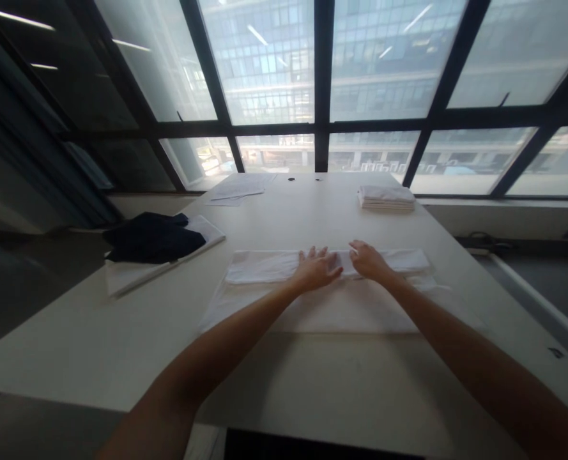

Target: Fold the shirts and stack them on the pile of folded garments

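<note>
A white cloth point(264, 300) lies spread on the table in front of me, its far part folded over into a long flat strip point(259, 265). My left hand point(318, 269) rests palm down on the middle of that strip, fingers spread. Just to its right, my right hand point(368, 260) is curled at the strip, with thumb and fingers drawn together on the fabric. The fingertips of the right hand are partly hidden, so how much cloth they pinch is unclear. Some creases show at the strip's right end.
On the white table point(312, 383), a dark navy cloth point(154, 237) lies on a white folded piece point(207, 233) at the left. A stack of folded white cloths point(386, 197) sits at the far right. Paper sheets point(238, 188) lie at the far left, before tall windows.
</note>
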### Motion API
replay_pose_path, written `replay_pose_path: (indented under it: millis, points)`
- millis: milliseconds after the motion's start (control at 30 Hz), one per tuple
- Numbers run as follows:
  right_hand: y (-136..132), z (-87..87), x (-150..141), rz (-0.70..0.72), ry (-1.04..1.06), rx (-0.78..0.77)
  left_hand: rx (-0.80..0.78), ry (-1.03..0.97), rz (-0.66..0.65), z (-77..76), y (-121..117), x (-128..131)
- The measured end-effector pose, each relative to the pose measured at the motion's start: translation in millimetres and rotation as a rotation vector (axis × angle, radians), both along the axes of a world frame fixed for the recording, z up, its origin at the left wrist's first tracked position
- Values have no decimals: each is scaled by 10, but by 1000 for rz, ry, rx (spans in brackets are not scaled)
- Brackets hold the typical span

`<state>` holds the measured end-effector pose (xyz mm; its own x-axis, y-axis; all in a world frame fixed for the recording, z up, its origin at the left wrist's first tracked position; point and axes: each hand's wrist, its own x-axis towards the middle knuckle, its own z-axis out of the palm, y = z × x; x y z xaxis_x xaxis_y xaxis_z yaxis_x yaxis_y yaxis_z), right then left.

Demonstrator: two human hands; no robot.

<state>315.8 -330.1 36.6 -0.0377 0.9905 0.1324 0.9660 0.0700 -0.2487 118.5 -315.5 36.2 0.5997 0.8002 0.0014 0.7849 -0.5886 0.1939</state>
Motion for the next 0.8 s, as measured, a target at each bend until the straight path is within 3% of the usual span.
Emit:
replay_pose_path:
  millis: [100, 200, 300, 533, 700, 800]
  points:
    - [63, -125, -370, -16, 11, -58, 50, 35, -16, -117, -80, 20]
    - [29, -280, -457, 34, -11, -97, 76, 57, -16, -198, -102, -2]
    - [-45, -382, -207, 32, -52, -125, 93, 55, -18, -233, -84, -6]
    - [-212, -416, 815, -319, -172, -145, 71, 50, -19, -248, -41, 6]
    - [-233, -490, 1005, -345, -229, -129, -2, 73, -12, -219, 21, -85]
    - [-227, -572, 1033, -318, -255, -82, 13, 98, 40, -202, 102, -363]
